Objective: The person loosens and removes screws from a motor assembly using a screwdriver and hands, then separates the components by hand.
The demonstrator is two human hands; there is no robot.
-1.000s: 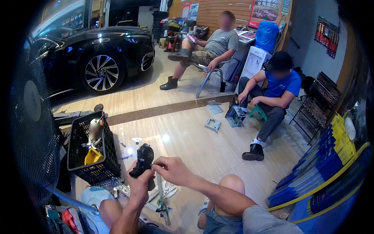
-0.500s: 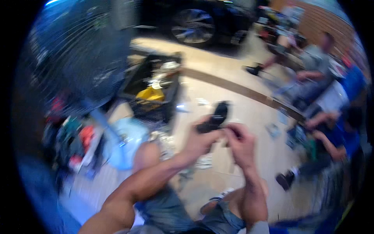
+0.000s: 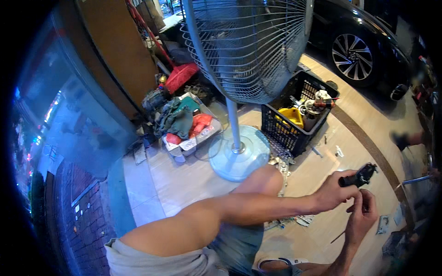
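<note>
My left hand [image 3: 335,192] is closed round a black mechanical part [image 3: 361,175], whose far end is jagged with small projections. Just below it, my right hand [image 3: 363,215] has its thumb and fingers pinched together close to the left fingertips. Whatever sits in that pinch is too small or hidden to name. A thin dark rod [image 3: 338,237] shows beside the right wrist; I cannot tell whether the hand holds it or it lies on the floor.
A large standing fan [image 3: 237,147] rises ahead. Beside it are a black crate [image 3: 294,138] with tools and a yellow item, and a white box [image 3: 195,145] of cloths and red bundles. Small parts [image 3: 304,221] litter the floor. A black car [image 3: 354,57] stands at far right.
The view has swung left, so the fan and crate sit further right and my hands appear at the right side. The black part stays in my left hand; my right stays beside it.
</note>
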